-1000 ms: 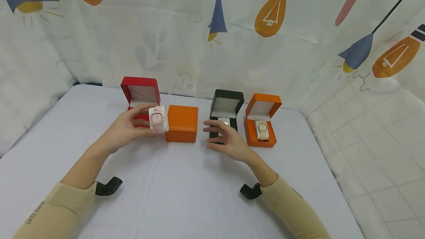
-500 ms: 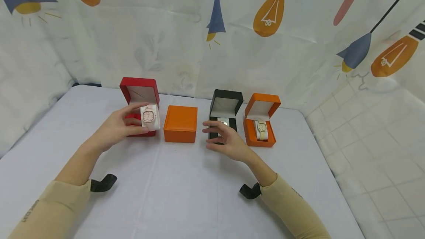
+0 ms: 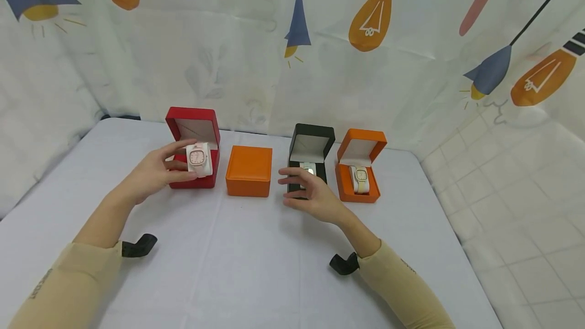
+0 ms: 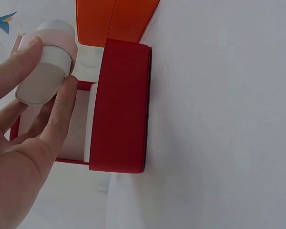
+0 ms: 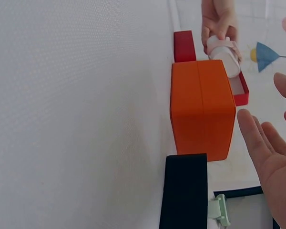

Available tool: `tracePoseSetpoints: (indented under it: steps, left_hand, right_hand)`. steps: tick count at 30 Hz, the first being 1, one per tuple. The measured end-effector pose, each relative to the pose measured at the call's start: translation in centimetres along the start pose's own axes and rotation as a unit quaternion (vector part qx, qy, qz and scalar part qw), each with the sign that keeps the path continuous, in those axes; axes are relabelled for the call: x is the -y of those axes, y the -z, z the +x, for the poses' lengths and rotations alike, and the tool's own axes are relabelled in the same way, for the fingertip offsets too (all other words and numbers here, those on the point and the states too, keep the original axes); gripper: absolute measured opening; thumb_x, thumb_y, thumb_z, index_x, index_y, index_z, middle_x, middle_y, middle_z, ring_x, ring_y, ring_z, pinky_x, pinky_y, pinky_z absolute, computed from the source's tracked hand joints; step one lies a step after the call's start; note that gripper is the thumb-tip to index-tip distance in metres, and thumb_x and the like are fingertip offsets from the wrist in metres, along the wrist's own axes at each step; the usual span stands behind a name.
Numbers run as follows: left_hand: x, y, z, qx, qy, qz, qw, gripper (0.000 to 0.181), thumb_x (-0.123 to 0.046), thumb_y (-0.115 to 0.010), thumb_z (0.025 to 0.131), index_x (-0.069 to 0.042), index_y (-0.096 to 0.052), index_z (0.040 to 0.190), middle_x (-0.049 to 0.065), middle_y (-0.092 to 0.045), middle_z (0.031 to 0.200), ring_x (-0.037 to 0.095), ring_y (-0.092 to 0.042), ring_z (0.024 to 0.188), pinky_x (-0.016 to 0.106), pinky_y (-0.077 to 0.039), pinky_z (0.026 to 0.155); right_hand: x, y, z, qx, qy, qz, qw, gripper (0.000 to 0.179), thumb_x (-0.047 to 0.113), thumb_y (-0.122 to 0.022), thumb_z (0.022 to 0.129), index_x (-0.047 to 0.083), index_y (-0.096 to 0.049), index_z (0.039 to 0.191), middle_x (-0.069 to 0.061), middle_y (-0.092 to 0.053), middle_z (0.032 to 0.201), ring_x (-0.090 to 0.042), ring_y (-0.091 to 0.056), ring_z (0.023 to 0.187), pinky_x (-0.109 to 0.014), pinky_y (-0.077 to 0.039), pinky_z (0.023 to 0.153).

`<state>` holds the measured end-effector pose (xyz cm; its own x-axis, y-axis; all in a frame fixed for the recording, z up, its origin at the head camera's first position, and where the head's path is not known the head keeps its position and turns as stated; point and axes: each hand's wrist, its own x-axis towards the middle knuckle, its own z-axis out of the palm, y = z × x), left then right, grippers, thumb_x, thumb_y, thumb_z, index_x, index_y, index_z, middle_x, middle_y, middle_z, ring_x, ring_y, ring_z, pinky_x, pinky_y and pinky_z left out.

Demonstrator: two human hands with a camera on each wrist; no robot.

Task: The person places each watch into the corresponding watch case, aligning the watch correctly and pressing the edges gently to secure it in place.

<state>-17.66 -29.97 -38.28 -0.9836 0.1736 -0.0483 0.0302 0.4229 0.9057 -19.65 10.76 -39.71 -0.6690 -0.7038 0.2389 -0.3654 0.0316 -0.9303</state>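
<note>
My left hand (image 3: 148,171) pinches a pink watch (image 3: 197,157) wrapped round a white cushion (image 4: 43,78), thumb on one side and fingers on the other. It is held over the open red watch box (image 3: 207,183), partly in front of it; the left wrist view shows it apart from the box (image 4: 120,109). My right hand (image 3: 317,197) has loosely spread fingers and holds nothing. It hovers in front of the open dark box (image 3: 314,130), partly hiding a watch (image 3: 309,167) with a pale green strap (image 5: 222,210) inside.
A closed orange box (image 3: 249,164) stands between the red and dark boxes. At the right, an open orange box (image 3: 361,198) holds a watch with a yellowish strap (image 3: 362,179). A printed curtain (image 3: 247,65) hangs behind the white-covered table (image 3: 247,258).
My left hand has moved left with the watch and its cushion, from beside the closed orange box to over the red box. My right hand has stayed nearly still.
</note>
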Motion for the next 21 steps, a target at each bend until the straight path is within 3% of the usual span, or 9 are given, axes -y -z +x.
tracePoseSetpoints:
  steps: [3,9,14,21]
  left_hand:
    - [0.1,0.2,0.1,-0.004,0.01,0.014,0.9999,0.081,-0.023,-0.077,0.095,-0.022,-0.032,0.162,0.016,-0.043,0.147,0.027,-0.056,0.116,0.025,-0.058,0.082]
    - [0.3,0.7,0.5,-0.003,0.017,0.036,0.9992,0.083,-0.024,-0.077,0.095,-0.02,-0.029,0.163,0.02,-0.042,0.147,0.04,-0.047,0.126,0.024,-0.057,0.08]
    - [0.4,1.1,0.8,0.0,0.019,0.044,0.9989,0.084,-0.023,-0.077,0.095,-0.017,-0.028,0.163,0.021,-0.044,0.145,0.039,-0.049,0.123,0.027,-0.058,0.081]
    - [0.4,1.4,1.2,0.0,0.015,0.06,0.9981,0.083,-0.022,-0.077,0.095,-0.015,-0.029,0.163,0.021,-0.046,0.143,0.039,-0.052,0.12,0.026,-0.057,0.079]
  right_hand:
    - [0.0,0.0,0.0,0.002,-0.002,0.004,1.0,0.06,-0.006,-0.07,0.094,-0.003,-0.044,0.148,-0.011,-0.052,0.146,-0.052,-0.051,0.127,-0.041,-0.053,0.1]
    - [0.1,0.0,-0.1,0.0,-0.005,0.005,1.0,0.059,-0.005,-0.07,0.094,0.002,-0.046,0.148,-0.01,-0.052,0.146,-0.051,-0.051,0.127,-0.041,-0.054,0.099]
    - [0.0,0.0,-0.1,0.001,-0.005,0.01,0.9999,0.059,-0.006,-0.069,0.095,-0.003,-0.044,0.148,-0.01,-0.051,0.147,-0.053,-0.051,0.127,-0.039,-0.054,0.099]
    - [-0.1,0.0,-0.1,-0.001,0.0,0.006,1.0,0.059,-0.004,-0.07,0.095,0.001,-0.046,0.148,-0.009,-0.052,0.146,-0.051,-0.052,0.127,-0.039,-0.054,0.099]
